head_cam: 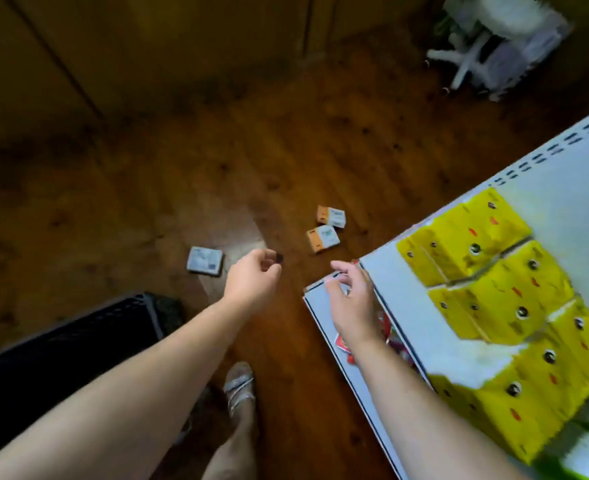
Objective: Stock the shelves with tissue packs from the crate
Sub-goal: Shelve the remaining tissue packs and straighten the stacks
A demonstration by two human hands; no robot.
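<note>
Yellow tissue packs (487, 251) line the shelf (397, 296), three small packs (322, 239) lie on the floor (147, 202) beyond the crate (78, 341), and left hand (253, 277) and right hand (350, 296) hover loosely curled, empty, so next likely means stooping to gather them.

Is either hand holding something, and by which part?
Neither hand plainly holds anything. The right hand, fingers spread, is over the lower shelf corner. The left hand is loosely curled; the dark spot at its fingertips is too blurred to tell.
</note>
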